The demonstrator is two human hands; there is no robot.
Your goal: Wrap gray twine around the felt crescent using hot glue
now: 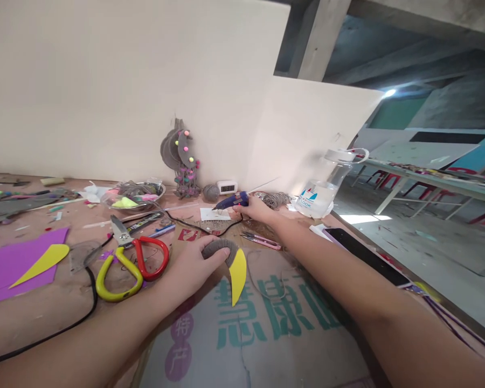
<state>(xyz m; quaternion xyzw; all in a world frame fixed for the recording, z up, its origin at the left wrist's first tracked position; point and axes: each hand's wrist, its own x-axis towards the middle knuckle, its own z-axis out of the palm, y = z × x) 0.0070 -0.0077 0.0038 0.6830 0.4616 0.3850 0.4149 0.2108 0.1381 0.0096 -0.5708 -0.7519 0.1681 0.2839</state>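
My left hand (192,264) is closed around a yellow crescent (238,277) whose upper part is wrapped in grey cord. The bare yellow tip points down over the printed cardboard (202,334). Farther back, my right hand (258,209) grips a dark blue glue gun (229,202), its nozzle directed left above a small white paper (210,214). A grey strand (267,293) curves across the cardboard right of the crescent. Thread snips (264,241) lie just in front of my right hand. Scissors with red and yellow handles (138,267) rest beside my left forearm.
At the left are purple sheets (8,269) with a yellow cutout (44,263). A bowl of scraps (161,191), a grey yarn ball (211,193) and a pompom-trimmed ornament (172,151) stand at the back. A water bottle (317,188) and phone (364,256) line the right edge.
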